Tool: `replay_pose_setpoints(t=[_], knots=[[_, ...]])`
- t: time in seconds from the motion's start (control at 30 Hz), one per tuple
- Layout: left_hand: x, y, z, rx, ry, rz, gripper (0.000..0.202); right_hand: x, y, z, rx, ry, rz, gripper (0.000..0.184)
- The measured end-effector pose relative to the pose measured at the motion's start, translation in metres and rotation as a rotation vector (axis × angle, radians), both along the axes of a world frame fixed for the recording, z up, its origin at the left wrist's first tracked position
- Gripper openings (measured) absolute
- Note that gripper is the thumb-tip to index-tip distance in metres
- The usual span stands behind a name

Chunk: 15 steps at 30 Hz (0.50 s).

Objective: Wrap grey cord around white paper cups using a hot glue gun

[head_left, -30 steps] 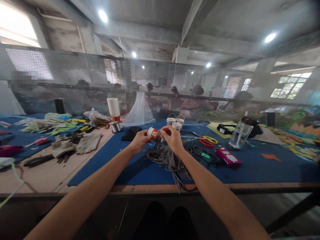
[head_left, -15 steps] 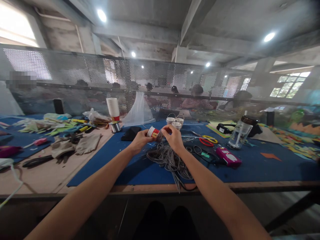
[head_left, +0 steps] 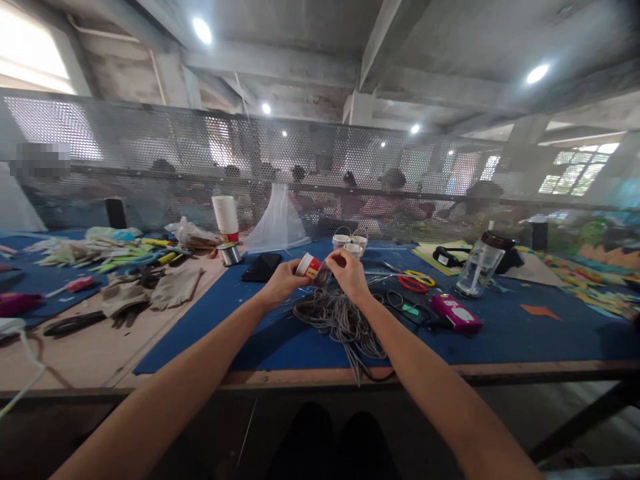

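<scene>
My left hand (head_left: 286, 283) is closed around a small red-and-white paper cup (head_left: 309, 266), which lies tilted on its side. Grey cord (head_left: 321, 275) covers the cup's right end. At that end my right hand (head_left: 350, 272) pinches the cord with thumb and fingertips; the exact grip is partly hidden. Below both hands spreads a loose tangle of grey cord (head_left: 340, 320) on the blue mat (head_left: 200, 333). Just behind the right hand stand several small white cups (head_left: 353, 249) with thin loop handles.
Scissors (head_left: 417, 281), a magenta device (head_left: 457, 313) and a glass bottle (head_left: 477, 267) are to the right. A black object (head_left: 263, 267), a wire spool (head_left: 230, 254), stacked paper cups (head_left: 226, 217) and gloves (head_left: 175, 288) lie left. A perforated screen (head_left: 310, 160) stands behind.
The cup has tilted slightly in my left hand, its right end turning downward. My right hand has shifted a little to the right, away from the cup.
</scene>
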State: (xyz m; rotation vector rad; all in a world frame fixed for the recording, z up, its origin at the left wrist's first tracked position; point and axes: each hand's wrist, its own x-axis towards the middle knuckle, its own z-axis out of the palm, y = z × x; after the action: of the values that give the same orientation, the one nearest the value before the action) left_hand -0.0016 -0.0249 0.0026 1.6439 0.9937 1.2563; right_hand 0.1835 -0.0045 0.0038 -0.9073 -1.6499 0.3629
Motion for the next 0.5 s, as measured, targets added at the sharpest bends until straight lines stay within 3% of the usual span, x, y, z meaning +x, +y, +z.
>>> replay_pose_setpoints(t=[0.5], knots=[[0.0012,-0.0044,0.0038,0.059,0.140,0.010,0.032,0.0042,0.0009,0.0035,-0.098,-0.005,0.002,0.011]])
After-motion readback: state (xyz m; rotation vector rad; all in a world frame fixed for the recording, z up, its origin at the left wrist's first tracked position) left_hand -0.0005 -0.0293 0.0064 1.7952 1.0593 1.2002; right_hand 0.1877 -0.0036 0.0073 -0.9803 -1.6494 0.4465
